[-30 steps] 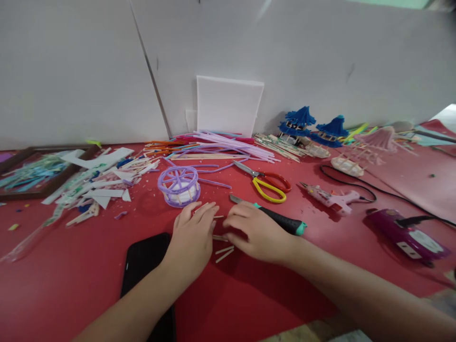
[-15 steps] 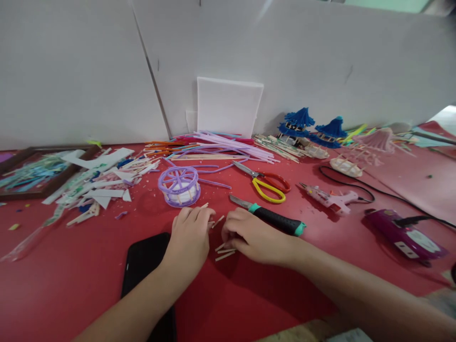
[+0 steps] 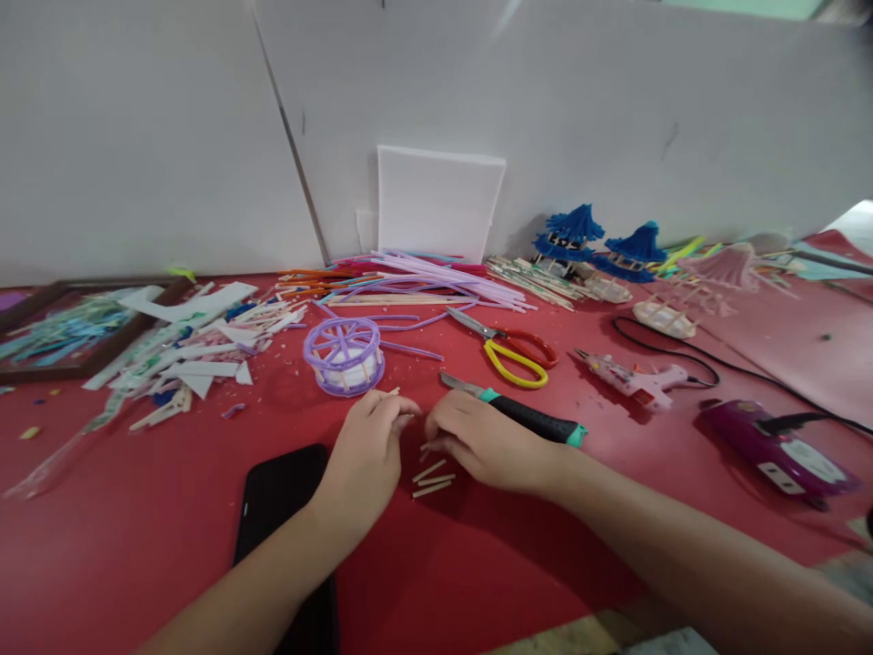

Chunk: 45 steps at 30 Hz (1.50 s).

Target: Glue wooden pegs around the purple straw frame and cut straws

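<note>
On the red table (image 3: 136, 537), both hands pinch short sticks (image 3: 431, 479) beside knife (image 3: 525, 419) and phone (image 3: 286, 528).

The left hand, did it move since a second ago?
Yes. The left hand has curled its fingers in and slid a little away from the person, toward the purple wheel, so less red table shows between them. The black phone stayed put.

A broad red-covered desk (image 3: 136, 528) runs up to plain white wall panels (image 3: 614, 109), which meet at a dark slanting seam (image 3: 286, 136). Against those panels leans a white square foam board (image 3: 436, 205), under soft, even light.
</note>
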Tool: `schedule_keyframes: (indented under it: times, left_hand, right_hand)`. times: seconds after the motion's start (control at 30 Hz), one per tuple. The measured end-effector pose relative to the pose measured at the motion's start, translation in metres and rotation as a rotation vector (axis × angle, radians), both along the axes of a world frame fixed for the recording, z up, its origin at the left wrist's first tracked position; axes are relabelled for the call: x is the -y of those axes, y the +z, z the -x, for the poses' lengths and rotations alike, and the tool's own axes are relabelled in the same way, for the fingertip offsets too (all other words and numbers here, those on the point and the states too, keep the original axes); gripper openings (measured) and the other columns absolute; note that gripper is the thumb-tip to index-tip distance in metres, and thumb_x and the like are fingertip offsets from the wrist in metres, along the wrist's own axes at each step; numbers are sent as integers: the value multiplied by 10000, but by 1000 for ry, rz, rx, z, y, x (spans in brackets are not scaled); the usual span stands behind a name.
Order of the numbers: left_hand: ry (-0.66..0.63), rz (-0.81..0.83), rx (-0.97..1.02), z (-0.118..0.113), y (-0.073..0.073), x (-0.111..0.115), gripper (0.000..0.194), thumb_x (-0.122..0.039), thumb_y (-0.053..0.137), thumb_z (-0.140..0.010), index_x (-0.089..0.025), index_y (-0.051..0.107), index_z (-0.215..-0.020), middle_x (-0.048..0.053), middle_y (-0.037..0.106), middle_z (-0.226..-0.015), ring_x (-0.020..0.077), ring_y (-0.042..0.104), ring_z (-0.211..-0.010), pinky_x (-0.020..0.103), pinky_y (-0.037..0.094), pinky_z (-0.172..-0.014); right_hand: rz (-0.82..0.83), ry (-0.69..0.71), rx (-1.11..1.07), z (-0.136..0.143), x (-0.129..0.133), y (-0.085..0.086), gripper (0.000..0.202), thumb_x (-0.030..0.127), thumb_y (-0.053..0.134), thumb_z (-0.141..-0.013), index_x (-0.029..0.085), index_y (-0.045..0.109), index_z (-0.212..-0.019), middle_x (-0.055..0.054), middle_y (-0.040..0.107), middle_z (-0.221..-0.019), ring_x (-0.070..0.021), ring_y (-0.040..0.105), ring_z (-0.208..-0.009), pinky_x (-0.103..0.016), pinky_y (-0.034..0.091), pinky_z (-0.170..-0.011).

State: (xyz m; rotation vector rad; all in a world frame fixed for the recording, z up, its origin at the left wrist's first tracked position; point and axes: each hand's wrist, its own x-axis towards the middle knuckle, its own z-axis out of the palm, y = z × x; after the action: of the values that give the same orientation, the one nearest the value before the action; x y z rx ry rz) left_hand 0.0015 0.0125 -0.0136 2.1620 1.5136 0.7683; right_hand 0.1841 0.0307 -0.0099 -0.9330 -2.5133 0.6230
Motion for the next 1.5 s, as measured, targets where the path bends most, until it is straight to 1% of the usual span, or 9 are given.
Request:
schedule_keyframes:
  times: [0.17,0.3,0.47,0.6,0.7,0.8,1.03,1.27,1.5]
  left_hand:
    - [0,69,137,0,1,-6,184,-118,390,-859,-188,560,-868,50,608,-868,207,577,-844,350,480,-767]
    - [-27,63,127,-1,2,-3,195,-80,402,-809,-197,553,-847,33,623,-837,193,595,-786,338,491,-736]
    - [34,100,158,-2,7,-1,181,-79,474,-771,-214,564,-851,15,675,-840,193,645,-792,338,509,-747]
    - [53,121,178,-2,8,-2,211,-65,482,-751,-218,591,-845,7,705,-835,194,672,-798,339,517,-759]
    - [69,138,186,-1,8,-2,170,-101,508,-765,-221,605,-839,14,719,-850,205,683,-813,343,521,-768]
    - [95,160,223,0,8,-2,203,-146,534,-786,-232,594,-960,16,731,-871,216,694,-833,343,524,-759]
    - [84,202,292,3,4,-1,275,-166,560,-780,-252,597,-1038,2,752,-850,223,706,-844,354,523,-779]
    - [123,223,359,1,8,-1,71,-224,627,-735,-242,695,-722,-2,758,-759,229,706,-742,326,541,-694]
    - [154,249,351,0,8,-1,71,-215,641,-732,-241,706,-720,-3,749,-751,236,695,-739,339,526,-700]
  right_hand:
    - [103,-25,-125,-4,1,2,86,97,542,-883,175,579,-883,-30,637,-846,-154,584,-795,-276,455,-743]
    - [99,-152,-272,-3,-1,-2,232,93,493,-904,201,589,-1086,-49,679,-1024,-169,615,-937,-313,467,-848]
    - [75,-290,-305,2,1,-4,161,89,522,-874,193,632,-928,-39,692,-888,-175,625,-868,-310,488,-799]
    - [70,-282,-393,8,3,-4,142,86,545,-855,193,633,-884,-44,682,-940,-160,633,-876,-294,489,-818]
    - [65,-301,-357,11,3,-5,164,41,572,-816,180,654,-845,-36,687,-878,-151,631,-823,-273,486,-776]
    - [73,-327,-283,13,1,-6,179,23,606,-784,179,673,-840,-17,704,-807,-147,631,-758,-267,479,-732]
    - [0,-297,-223,12,-2,-9,160,42,640,-797,186,707,-817,-17,716,-782,-141,630,-737,-257,471,-710]
    - [-83,-220,-212,8,-7,-15,96,120,655,-826,191,716,-806,-33,729,-766,-168,589,-759,-306,457,-765]
    - [-150,-144,-169,8,-8,-10,90,127,637,-827,185,692,-785,-26,722,-749,-164,565,-729,-292,444,-728]
